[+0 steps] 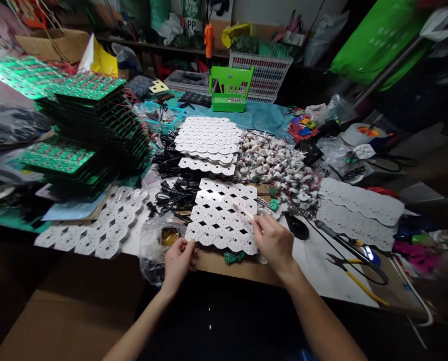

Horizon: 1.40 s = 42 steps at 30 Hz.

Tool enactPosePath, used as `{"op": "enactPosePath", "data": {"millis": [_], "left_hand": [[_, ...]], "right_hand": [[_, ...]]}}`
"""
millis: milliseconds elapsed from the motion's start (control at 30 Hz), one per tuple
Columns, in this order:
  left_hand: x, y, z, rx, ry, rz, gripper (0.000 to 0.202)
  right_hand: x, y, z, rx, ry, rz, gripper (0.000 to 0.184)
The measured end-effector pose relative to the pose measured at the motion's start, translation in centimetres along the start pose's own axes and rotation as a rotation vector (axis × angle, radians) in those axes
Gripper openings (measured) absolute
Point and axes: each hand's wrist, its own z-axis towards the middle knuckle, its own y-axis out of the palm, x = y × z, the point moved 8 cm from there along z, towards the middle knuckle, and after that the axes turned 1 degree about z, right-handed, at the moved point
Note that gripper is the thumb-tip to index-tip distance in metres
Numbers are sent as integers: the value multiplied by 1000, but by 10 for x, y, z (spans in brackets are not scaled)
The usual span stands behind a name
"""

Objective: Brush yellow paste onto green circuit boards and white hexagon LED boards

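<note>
A white circuit board panel (224,213) with scalloped edges and diamond-shaped holes lies before me on brown cardboard. At its near left corner my left hand (180,258) is closed, thumb and fingers pinching the edge. My right hand (274,240) is closed around a thin pale stick (244,209), whose tip points to the middle of the panel; what kind of tool it is I cannot make out. Beyond the panel sits a stack of similar white panels (206,138). Small green circuit boards (233,256) poke out under the near edge.
Green circuit boards (96,118) stand stacked high on the left. White wired parts (272,155) are heaped right of the white stack, black plug cables (174,193) to its left. A soldering iron (336,235) and yellow-handled cutters (353,276) lie at right. A plastic-wrapped roll (159,240) sits near my left hand.
</note>
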Motion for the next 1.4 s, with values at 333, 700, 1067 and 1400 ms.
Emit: {"op": "enactPosePath", "data": {"millis": [333, 700, 1067, 1400], "left_hand": [[3, 1, 0, 3, -21, -11, 45], [-2, -1, 2, -2, -41, 3, 45], [2, 1, 0, 6, -41, -25, 48], [0, 2, 1, -3, -33, -26, 46]], "right_hand": [[9, 20, 7, -34, 54, -76, 24], [23, -5, -24, -18, 80, -113, 25], [36, 18, 11, -122, 224, -133, 25], [31, 28, 46, -220, 293, -207, 24]]}}
